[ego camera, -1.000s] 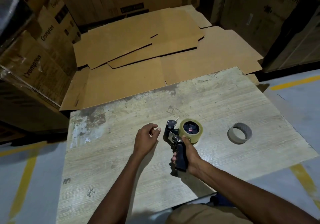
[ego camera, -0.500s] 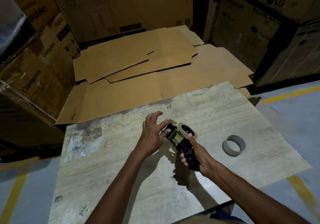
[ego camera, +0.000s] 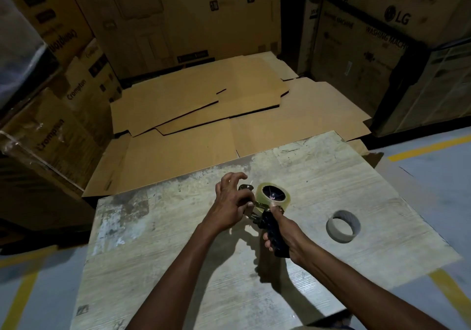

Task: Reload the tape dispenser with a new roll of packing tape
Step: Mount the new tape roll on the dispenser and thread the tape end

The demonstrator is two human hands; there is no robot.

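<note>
A black tape dispenser (ego camera: 272,230) is held above the worn wooden table (ego camera: 158,266). My right hand (ego camera: 285,232) grips its handle, thumb up against the roll. A roll of clear packing tape (ego camera: 261,197) sits on the dispenser's hub. My left hand (ego camera: 230,202) is at the dispenser's metal front end, thumb and a finger pinching near the tape's edge, the other fingers spread. An empty cardboard tape core (ego camera: 343,226) lies on the table to the right.
Flattened cardboard sheets (ego camera: 204,115) lie on the floor beyond the table. Stacked appliance cartons (ego camera: 369,36) wall in the back and both sides. Yellow floor lines (ego camera: 428,147) run past the table's right and left edges.
The dispenser has been lifted and turned so the roll's hub faces up. My left hand moved from beside it onto its front end. The camera tilted up.
</note>
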